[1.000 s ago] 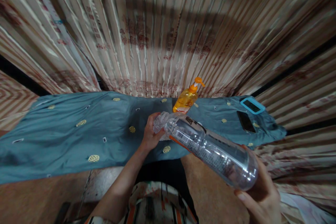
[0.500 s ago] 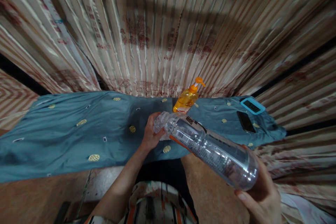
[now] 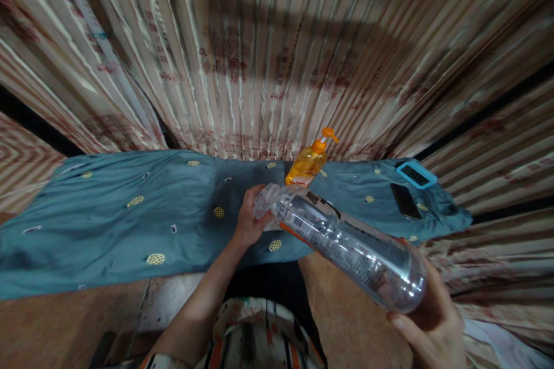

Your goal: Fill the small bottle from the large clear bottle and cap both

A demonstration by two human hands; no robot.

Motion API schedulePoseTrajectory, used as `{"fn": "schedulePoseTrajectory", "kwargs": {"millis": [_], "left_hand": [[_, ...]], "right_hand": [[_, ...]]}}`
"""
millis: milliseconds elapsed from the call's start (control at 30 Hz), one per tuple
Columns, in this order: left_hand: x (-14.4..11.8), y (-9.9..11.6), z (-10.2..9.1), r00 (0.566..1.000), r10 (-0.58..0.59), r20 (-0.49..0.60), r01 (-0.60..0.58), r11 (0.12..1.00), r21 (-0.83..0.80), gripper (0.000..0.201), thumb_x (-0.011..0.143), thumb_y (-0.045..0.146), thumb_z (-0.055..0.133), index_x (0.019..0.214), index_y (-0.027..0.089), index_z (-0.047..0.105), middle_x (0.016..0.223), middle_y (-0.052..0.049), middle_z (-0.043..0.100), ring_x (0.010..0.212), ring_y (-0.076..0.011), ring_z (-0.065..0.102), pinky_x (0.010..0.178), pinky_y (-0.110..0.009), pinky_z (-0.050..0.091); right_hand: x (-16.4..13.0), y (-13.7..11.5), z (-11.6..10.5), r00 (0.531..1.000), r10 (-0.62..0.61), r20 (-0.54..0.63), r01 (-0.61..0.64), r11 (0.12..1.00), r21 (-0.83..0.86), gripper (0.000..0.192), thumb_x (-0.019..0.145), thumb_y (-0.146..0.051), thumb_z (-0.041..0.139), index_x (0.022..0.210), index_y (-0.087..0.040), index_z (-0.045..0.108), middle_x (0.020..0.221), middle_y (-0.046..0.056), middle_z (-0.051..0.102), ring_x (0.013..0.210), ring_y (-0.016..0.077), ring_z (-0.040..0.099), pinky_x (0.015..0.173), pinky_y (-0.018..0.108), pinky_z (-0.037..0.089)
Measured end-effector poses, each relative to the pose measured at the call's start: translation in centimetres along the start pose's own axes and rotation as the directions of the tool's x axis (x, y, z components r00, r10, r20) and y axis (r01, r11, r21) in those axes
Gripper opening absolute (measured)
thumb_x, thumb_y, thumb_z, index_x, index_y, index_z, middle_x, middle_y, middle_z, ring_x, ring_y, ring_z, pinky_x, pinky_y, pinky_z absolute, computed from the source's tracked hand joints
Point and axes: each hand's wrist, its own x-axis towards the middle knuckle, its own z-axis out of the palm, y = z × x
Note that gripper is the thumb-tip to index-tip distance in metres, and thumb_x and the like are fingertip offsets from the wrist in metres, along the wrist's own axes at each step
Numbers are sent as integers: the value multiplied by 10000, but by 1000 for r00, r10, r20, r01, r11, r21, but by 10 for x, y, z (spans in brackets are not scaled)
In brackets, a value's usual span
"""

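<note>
In my right hand [image 3: 433,317] is a large clear plastic bottle [image 3: 359,253] with a printed label, gripped around its base. The bottle is tilted, its base raised towards me on the right and its neck pointing down to the left. My left hand [image 3: 251,219] is closed around a clear, ridged piece [image 3: 267,199] at the bottle's neck end. Whether that is a small clear container or part of the bottle is hard to make out. Just behind the neck stands a pump bottle [image 3: 307,164] of yellow-orange liquid with an orange pump head.
A blue-green cloth [image 3: 108,213] with pineapple prints covers the narrow table. At its right end lie a black phone [image 3: 405,200] and a blue-framed digital clock [image 3: 416,173]. Striped, patterned curtains [image 3: 259,69] hang close behind and on both sides.
Almost nothing differs. Both hands and the tilted bottle keep the same place, and the view has shifted only very slightly.
</note>
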Motion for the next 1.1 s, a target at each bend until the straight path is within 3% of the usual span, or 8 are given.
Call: {"fn": "schedulePoseTrajectory", "kwargs": {"millis": [100,200,333,600,733,900,1100], "left_hand": [[0,1,0,1000,-5,-6,5,1000,3,642,846,560,807,1364,235,608,1328,-115,676,1278,-329,660,1148,-490,517],[0,0,1,1000,-1,-10,1,1000,-8,651,840,562,809,1366,235,609,1335,-117,672,1280,-334,656,1152,-499,511],[0,-1,1,1000,-11,-8,11,1000,-13,638,841,546,814,1364,238,615,1348,-119,676,1290,-339,651,1163,-506,500],[0,-1,0,1000,5,-6,-5,1000,0,651,840,542,823,1369,227,612,1345,-130,680,1288,-348,664,1149,-512,518],[0,0,0,1000,4,-9,-4,1000,11,627,844,507,820,1367,228,614,1336,-126,687,1282,-344,667,1149,-515,520],[0,1,0,1000,-9,-8,9,1000,6,621,846,514,820,1359,232,616,1320,-114,688,1262,-331,672,1136,-500,530],[0,1,0,1000,-5,-9,5,1000,2,627,847,534,816,1360,235,615,1333,-119,687,1269,-336,670,1137,-496,527]], "right_hand": [[2,6,-4,999,-27,29,27,1000,1,896,770,-435,981,1572,-270,617,1549,128,683,1313,384,723,944,390,640],[0,4,1,1000,-23,-19,23,1000,19,881,773,-463,976,1557,-257,631,1555,127,677,1351,368,702,987,371,625],[-2,-2,7,998,50,-44,-50,999,6,928,803,-546,940,1602,-240,581,1630,155,605,1423,398,650,1029,423,617],[-1,5,1,999,7,-48,-7,1000,18,948,787,-490,964,1622,-266,576,1664,132,587,1425,407,655,1036,422,615],[1,1,1,1000,-2,-2,2,1000,24,909,768,-446,991,1584,-290,621,1626,107,632,1414,379,668,1022,391,616],[1,-5,6,998,25,-61,-22,998,52,870,772,-490,982,1555,-296,654,1596,90,664,1393,351,688,1004,354,621],[2,2,-2,999,-41,26,41,999,8,852,809,-428,966,1583,-319,627,1611,82,655,1386,351,700,985,352,640]]}}
